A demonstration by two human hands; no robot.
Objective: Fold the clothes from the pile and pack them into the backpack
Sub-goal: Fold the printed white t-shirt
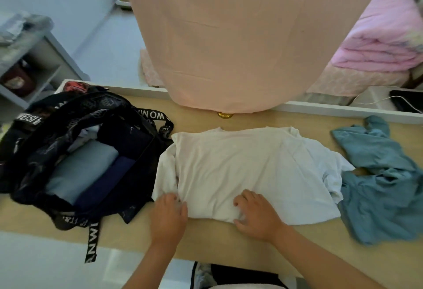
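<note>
A white T-shirt (247, 169) lies partly folded on the wooden table (206, 240). My left hand (169, 215) grips its near left corner, fingers curled into the cloth. My right hand (256, 213) holds the near hem, thumb tucked under the edge. An open black backpack (75, 151) lies at the left, with folded grey and navy clothes inside. A crumpled teal garment (380, 183) lies at the right of the table.
A large peach cloth (229, 37) hangs above the table's far edge, with a small gold lid (225, 115) just below it. A pink quilt (384, 44) lies on a bed at the back right. A grey shelf unit (34, 64) stands at the left.
</note>
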